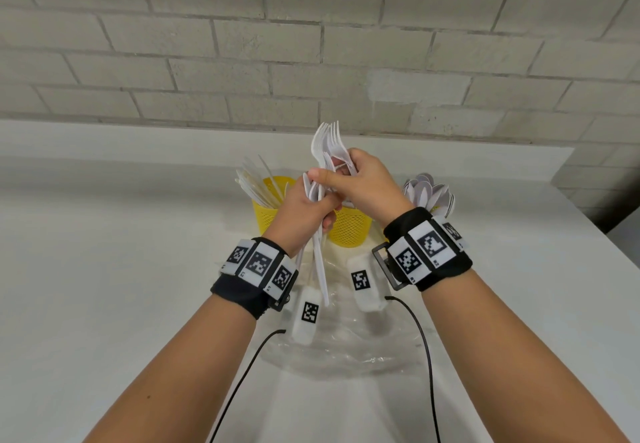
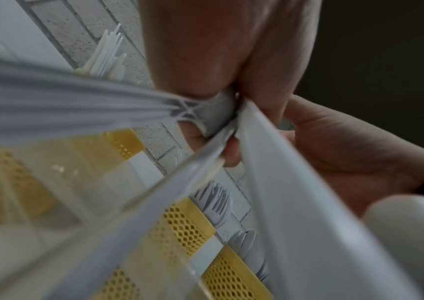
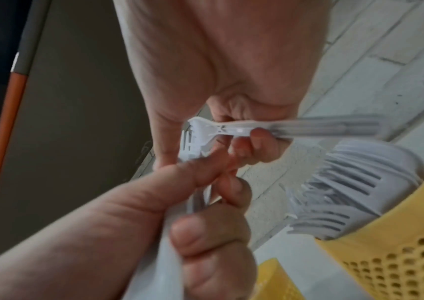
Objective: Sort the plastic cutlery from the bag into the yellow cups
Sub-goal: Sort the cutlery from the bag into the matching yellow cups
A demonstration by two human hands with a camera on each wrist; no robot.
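Observation:
My left hand (image 1: 301,214) grips a bundle of white plastic cutlery (image 1: 320,269) above the table, the handles hanging below the fist. Touching it, my right hand (image 1: 363,182) pinches white forks (image 1: 329,141) whose tines stick up above its fingers; the right wrist view shows a fork (image 3: 205,134) between thumb and fingers. Behind the hands stand yellow mesh cups: the left cup (image 1: 266,214) holds knives (image 1: 252,179), the middle cup (image 1: 349,234) holds forks (image 3: 347,192), and spoons (image 1: 429,193) rise behind my right wrist. The clear bag (image 1: 346,349) lies crumpled under my wrists.
The white table (image 1: 104,269) ends at a grey brick wall (image 1: 311,44) behind the cups. Its right edge (image 1: 595,220) drops off near the spoons. Black cables (image 1: 427,356) hang from both wrist cameras over the bag.

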